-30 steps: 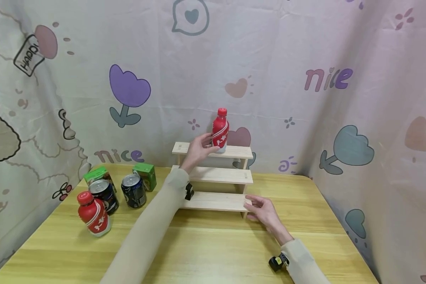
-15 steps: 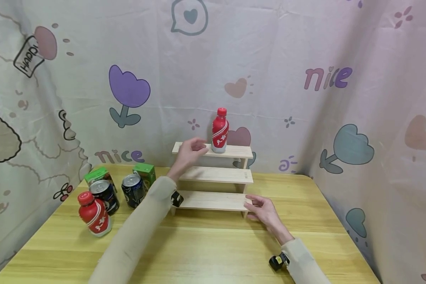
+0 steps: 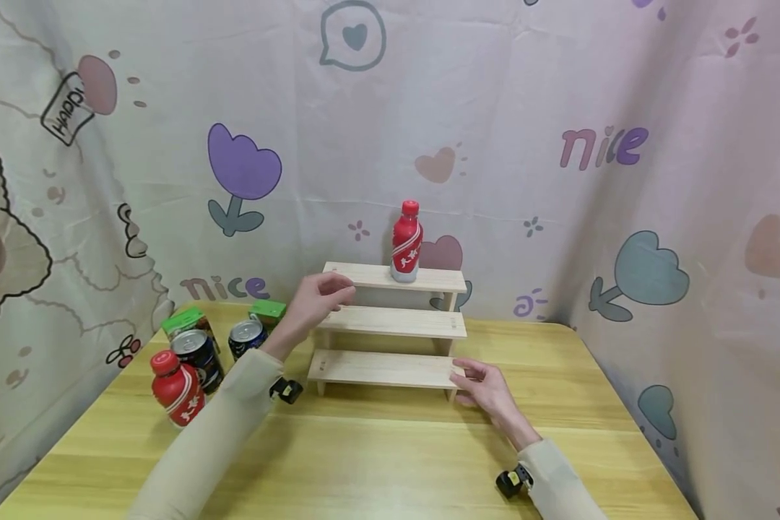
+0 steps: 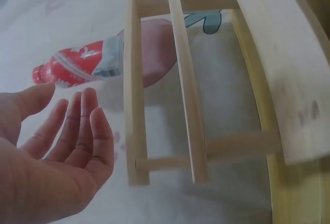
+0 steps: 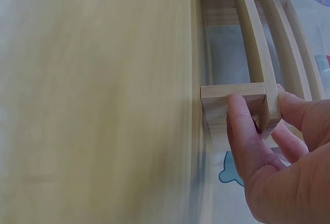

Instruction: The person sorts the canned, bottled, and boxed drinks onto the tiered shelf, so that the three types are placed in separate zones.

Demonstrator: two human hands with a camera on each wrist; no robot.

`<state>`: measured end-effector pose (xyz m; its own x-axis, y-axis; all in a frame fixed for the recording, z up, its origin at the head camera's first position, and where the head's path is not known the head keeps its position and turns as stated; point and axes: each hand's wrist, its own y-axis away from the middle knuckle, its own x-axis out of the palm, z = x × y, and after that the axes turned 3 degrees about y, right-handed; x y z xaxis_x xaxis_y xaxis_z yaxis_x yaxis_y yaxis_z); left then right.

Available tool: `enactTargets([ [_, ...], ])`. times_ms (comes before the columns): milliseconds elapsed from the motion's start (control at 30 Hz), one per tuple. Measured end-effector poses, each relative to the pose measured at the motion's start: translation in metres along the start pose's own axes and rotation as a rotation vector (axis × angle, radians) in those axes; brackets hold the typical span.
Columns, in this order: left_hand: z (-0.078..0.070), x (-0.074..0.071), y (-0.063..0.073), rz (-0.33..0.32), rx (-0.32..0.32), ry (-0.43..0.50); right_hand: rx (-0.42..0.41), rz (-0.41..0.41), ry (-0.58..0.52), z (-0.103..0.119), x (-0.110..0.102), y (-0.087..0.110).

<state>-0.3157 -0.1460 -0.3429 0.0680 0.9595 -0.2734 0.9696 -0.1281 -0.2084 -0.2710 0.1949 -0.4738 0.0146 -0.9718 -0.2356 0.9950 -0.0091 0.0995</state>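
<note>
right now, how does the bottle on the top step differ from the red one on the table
The shelf bottle stands on the top step; the table bottle is lower, on the table. The shelf bottle stands alone on its step, while the table bottle is beside a dark can. The shelf bottle's pale base shows fully; the left sleeve partly hides the table bottle's. Both have red caps and red-and-white bodies.

"nice" twice on the patterned curtain, plus a slanted, partly legible "HAPP" in an outlined sign
</note>
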Motion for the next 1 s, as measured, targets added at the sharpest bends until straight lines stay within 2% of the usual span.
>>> enactTargets([
  [300,0.004,-0.027,0.018,0.015,-0.020,-0.039,0.009,-0.003,0.000,0.000,-0.002,-0.001],
  [633,0.010,-0.064,0.037,0.040,0.023,-0.159,0.017,0.006,-0.011,0.000,-0.003,-0.001],
  [900,0.009,-0.095,0.057,0.050,-0.010,-0.284,0.013,0.013,-0.005,0.002,-0.003,-0.003],
  [1000,0.011,-0.107,0.065,0.054,-0.015,-0.305,0.012,0.009,-0.002,0.001,-0.002,-0.003],
])
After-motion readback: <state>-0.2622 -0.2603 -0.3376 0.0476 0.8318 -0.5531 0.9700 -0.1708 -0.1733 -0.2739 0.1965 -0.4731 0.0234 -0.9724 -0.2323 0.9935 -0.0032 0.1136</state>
